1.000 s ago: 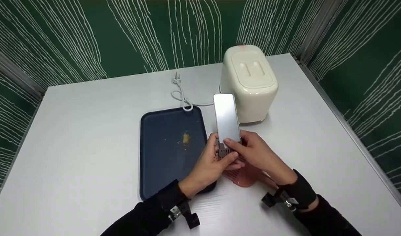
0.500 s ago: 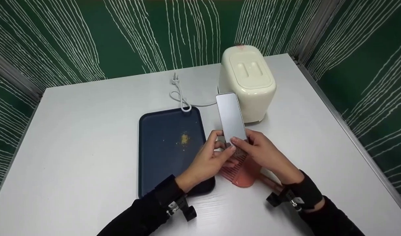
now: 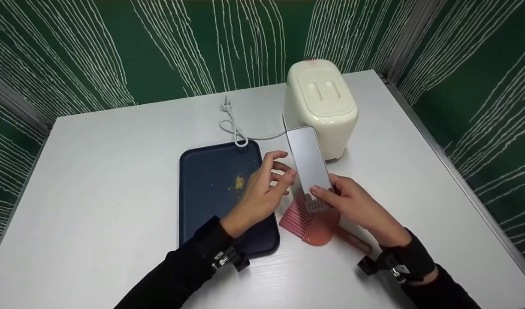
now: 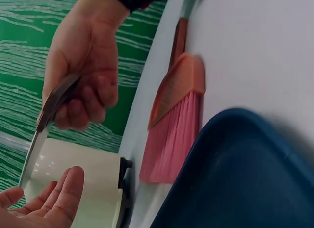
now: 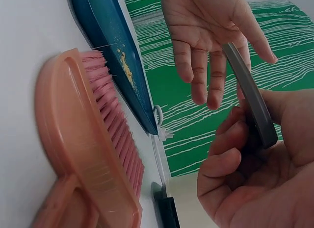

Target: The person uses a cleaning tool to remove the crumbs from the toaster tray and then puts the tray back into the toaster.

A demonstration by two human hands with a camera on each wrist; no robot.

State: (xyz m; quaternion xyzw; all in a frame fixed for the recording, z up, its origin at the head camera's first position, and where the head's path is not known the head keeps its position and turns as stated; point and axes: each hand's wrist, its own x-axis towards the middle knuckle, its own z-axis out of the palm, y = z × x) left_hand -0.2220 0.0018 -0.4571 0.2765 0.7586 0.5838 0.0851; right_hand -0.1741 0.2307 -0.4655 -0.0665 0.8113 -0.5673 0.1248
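A slim toaster crumb tray point(image 3: 310, 161), silvery with a grey slotted end, is raised above the table in the head view. My right hand point(image 3: 352, 199) grips it by the slotted end, thumb on top and fingers curled below. My left hand point(image 3: 262, 193) is beside the tray's left edge with its fingers loosely extended, holding nothing; the right wrist view shows that palm point(image 5: 211, 37) behind the tray. Under the right hand lies a brush point(image 3: 318, 229) with pink bristles and an orange head. The white toaster point(image 3: 327, 103) stands just beyond the crumb tray.
A dark blue serving tray point(image 3: 194, 193) lies left of the brush, with a small heap of yellowish crumbs point(image 3: 239, 182) on it. The toaster's white cord and plug point(image 3: 226, 104) lie behind it, a loop reaching the tray's far rim. Green walls enclose the table.
My left hand has let go of the crumb tray and drawn away to the left. The right hand has carried it slightly right and nearer, tilting it, so more of the brush shows.
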